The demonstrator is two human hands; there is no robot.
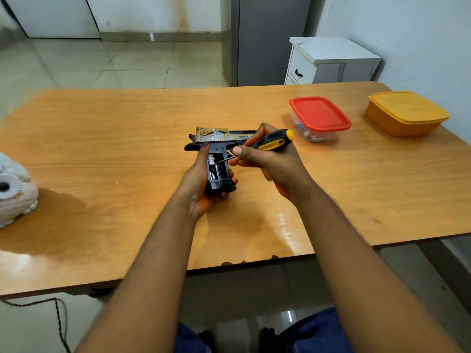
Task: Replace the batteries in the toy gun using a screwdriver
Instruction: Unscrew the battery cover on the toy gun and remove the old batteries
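Working over the wooden surface point(127, 149), the person holds the gun point(216, 146) just above it, near the middle, grip toward the body and barrel pointing right. The left hand point(196, 184) wraps the grip from the left and beneath, thumb up along the frame. The right hand point(265, 159) is closed round the screwdriver point(272, 141), a black handle with yellow inserts, its thin shaft slanting down and left so the tip sits in the open bay in the grip. The cover is already off, and batteries point(213, 169) show inside, so the step in hand looks like prying the old cells out. The next move probably calls for a gentle lever under one cell's end while the left hand keeps the gun steady, then fresh cells from wherever they are stored; the red-lidded box point(319, 115) holds small items I cannot identify. On the gold slide, "DESERT E" can be read before the fingers cover the rest; the smaller line beneath is too blurred.
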